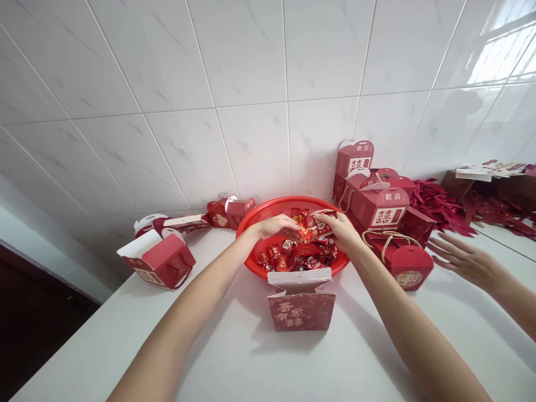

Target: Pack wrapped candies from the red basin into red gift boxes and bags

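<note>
My left hand [277, 226] reaches over a red plastic basket [250, 257] with its fingers closed on a small red and gold wrapped candy [305, 231]. My right hand [341, 228] is at the basket's right side, pinching a dark red wrapped candy [321, 228] with white lettering. Below both hands lie several more candies [312, 262] in red wrappers. In front of the basket stands an open red gift box [302, 314], upright, its white inner flaps raised. The box's inside is mostly hidden.
Another person's hand [471, 261] is at the right, fingers stretched beside a closed red box [408, 265] with a rope handle. More red boxes [385, 209] are stacked behind. Dark red shredded paper [441, 206] lies farther right. An open box [161, 259] sits left, near the table edge.
</note>
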Tool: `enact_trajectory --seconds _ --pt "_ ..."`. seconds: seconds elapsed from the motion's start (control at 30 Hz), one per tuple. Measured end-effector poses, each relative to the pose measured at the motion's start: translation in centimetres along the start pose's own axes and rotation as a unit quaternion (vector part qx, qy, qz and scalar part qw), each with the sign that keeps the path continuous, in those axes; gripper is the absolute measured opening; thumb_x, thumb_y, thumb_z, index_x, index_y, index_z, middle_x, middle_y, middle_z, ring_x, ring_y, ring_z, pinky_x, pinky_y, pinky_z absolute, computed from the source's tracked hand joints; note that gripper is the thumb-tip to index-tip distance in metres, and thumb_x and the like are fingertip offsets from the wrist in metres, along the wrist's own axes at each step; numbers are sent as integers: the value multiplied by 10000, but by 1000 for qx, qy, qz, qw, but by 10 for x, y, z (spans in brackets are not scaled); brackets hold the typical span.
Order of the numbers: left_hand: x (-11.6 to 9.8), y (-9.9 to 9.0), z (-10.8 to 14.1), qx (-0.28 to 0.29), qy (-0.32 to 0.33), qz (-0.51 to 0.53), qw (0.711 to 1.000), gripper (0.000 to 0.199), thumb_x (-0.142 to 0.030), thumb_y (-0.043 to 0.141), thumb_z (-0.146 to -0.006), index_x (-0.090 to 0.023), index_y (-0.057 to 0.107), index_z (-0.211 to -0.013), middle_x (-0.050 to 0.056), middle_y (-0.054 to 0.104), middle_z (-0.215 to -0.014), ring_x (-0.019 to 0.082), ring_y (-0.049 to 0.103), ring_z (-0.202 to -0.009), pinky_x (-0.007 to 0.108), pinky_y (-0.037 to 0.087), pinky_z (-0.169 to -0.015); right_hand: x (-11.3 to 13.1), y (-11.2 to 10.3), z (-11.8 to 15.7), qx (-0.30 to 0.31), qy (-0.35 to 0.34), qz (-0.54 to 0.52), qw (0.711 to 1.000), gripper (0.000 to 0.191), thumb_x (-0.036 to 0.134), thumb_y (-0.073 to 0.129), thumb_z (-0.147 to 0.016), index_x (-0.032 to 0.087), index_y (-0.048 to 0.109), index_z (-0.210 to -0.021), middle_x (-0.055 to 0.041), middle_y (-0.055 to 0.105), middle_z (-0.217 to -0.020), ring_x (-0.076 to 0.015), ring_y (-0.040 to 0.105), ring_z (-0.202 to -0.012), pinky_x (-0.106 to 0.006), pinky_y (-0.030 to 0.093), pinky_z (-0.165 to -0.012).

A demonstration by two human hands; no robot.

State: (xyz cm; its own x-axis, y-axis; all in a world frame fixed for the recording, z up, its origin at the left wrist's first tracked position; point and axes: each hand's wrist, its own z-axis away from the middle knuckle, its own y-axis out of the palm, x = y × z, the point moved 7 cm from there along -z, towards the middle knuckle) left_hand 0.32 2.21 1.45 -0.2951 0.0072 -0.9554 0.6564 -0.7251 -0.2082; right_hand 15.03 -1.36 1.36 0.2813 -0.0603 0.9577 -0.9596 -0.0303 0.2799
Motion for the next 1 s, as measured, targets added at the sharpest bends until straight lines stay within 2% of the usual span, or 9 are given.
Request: enact_trajectory --seconds 0.23,0.37,0.53,0.63,0.7,0.77,0.83,0.9,1.0 --pt "-9 -1 0 -27 74 -17 997 393 -489 833 -689 -122 772 -816 50 744 -787 169 674 -785 324 526 -837 -2 7 5 28 51 18 998 187 307 824 -605 190 682 -642 -35 699 -606 -176 628 -543 -266 505 -478" --pt "-11 1 1 -40 71 -73 994 422 -537 784 -724 -122 757 -793 50 744 -805 170 664 -794 324 525 -826 1 12 6 63 16 38 997 199 276 838 -530 186 695 -634 -37 707 -615 -183 624 -539 -284 506 -492" --pt "-5 -1 -4 -40 37 -24 998 307 -420 666 -828 -123 746 -826 58 750 -802 171 685 -766 308 530 -788 10 -2 2 -22 -59 29 998 177 199 773 -496 190 648 -621 14 664 -597 -140 584 -542 -260 483 -536" --pt "3 -10 -7 -64 -4 -63 996 256 -352 622 -833 -138 734 -748 42 735 -733 160 672 -719 287 522 -744 7 -9 1 -60 -27 -2 998 196 200 751 -481 202 602 -609 47 598 -545 -123 528 -494 -251 433 -473" --pt "7 -5 -7 -24 -24 -127 991 244 -368 663 -812 -143 752 -780 41 729 -724 169 665 -717 289 517 -735 5 -10 1 -62 -5 -22 998 219 200 755 -475 204 587 -615 53 581 -537 -122 519 -487 -252 425 -461" --pt "8 6 -4 30 -20 -180 983 305 -408 724 -775 -154 772 -936 54 750 -834 199 683 -817 298 515 -784 5 -10 1 -58 0 -33 998 228 199 760 -476 204 583 -618 50 582 -538 -123 522 -490 -255 432 -465" --pt "5 17 -1 40 12 -232 972 527 -447 783 -722 -192 721 -1180 77 737 -1107 252 659 -1064 317 493 -906 5 -9 1 -56 0 -43 997 222 196 761 -477 201 579 -606 46 581 -534 -119 518 -485 -250 428 -460" --pt "2 31 0 36 48 -309 949 769 -465 836 -655 -245 615 -1358 91 587 -1416 311 518 -1311 358 427 -1043 4 -8 1 -56 0 -55 997 215 193 759 -474 197 581 -595 44 575 -523 -113 511 -477 -240 420 -448" --pt "6 54 -2 79 81 -427 897 862 -407 861 -617 -280 567 -1417 100 454 -1545 365 459 -1360 407 381 -1097 3 -8 1 -58 5 -67 996 228 184 765 -465 196 575 -590 48 560 -510 -104 498 -467 -228 409 -431"
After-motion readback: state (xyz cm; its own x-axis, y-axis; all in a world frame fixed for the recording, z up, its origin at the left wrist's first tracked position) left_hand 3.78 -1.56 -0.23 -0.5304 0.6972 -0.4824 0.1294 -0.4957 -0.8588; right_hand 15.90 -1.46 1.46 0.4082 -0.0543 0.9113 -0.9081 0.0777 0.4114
